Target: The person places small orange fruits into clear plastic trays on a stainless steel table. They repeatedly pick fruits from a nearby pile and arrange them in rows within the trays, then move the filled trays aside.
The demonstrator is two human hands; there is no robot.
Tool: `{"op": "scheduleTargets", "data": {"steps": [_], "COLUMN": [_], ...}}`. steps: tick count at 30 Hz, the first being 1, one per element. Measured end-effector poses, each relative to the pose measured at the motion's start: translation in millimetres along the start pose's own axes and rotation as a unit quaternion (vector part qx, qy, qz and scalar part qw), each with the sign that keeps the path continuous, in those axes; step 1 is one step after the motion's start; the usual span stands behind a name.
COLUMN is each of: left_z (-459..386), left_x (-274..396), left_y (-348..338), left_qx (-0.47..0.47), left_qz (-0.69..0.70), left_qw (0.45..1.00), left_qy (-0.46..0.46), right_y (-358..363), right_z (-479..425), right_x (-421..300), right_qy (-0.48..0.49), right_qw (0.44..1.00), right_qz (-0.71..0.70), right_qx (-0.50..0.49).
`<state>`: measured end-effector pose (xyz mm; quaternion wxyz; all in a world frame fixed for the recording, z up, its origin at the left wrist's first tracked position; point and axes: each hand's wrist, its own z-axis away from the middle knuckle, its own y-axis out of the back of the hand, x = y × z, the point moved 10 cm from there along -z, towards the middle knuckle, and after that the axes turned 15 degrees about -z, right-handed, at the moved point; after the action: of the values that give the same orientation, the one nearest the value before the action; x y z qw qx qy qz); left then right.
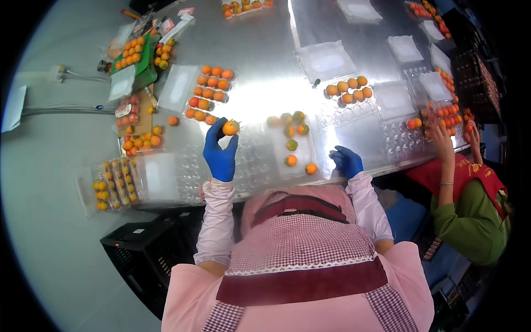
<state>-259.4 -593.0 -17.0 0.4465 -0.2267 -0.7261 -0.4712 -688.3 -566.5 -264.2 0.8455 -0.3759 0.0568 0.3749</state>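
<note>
Between the thumb and fingers of my blue-gloved left hand (221,151) is an orange tomato (230,128), held over the steel table. My right hand (347,161), gloved in blue too, rests near the table's front edge with its fingers partly curled and no fruit visible in it. Between the hands, several green-and-orange tomatoes (291,145) lie on a pale padded tray (282,157), one at its right edge. Beyond my left hand stands a clear plastic tray with rows of orange tomatoes (212,82). An empty clear moulded tray (195,170) lies left of that hand.
A half-filled clear tray (348,112) lies beyond my right hand, near white pads (325,61). Filled trays (118,182) and a green box (145,68) stand left. A black crate (145,249) is below the table. At right, a co-worker's hands (443,141) handle tomatoes.
</note>
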Motion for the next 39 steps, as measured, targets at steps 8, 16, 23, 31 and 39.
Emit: {"op": "scheduleTargets", "data": {"steps": [8, 16, 23, 31, 39], "left_z": [-8.7, -69.3, -116.1, -124.9, -117.0], "left_x": [-8.5, -128.9, -156.0, -170.3, -158.5], "left_y": [-5.1, 3.3, -16.3, -39.0, -38.1], "left_qx": [-0.019, -0.015, -0.029, -0.084, -0.078], "left_qz": [-0.087, -0.216, -0.373, -0.411, -0.443], "left_qw": [0.996, 0.976, 0.926, 0.901, 0.885], "left_qy": [-0.001, 0.011, -0.060, -0.115, -0.119], "right_y": [-1.8, 5.4, 10.0, 2.8, 7.6], "right_z": [3.2, -6.4, -5.8, -3.3, -6.2], "right_x": [-7.5, -8.7, -8.2, -2.1, -1.1], "right_qy": [0.034, 0.077, 0.048, -0.034, -0.020], "right_qw": [0.992, 0.965, 0.978, 0.996, 0.996], "right_qz": [0.113, 0.232, 0.191, 0.001, 0.025], "right_qx": [-0.031, -0.093, -0.072, -0.081, -0.082]}}
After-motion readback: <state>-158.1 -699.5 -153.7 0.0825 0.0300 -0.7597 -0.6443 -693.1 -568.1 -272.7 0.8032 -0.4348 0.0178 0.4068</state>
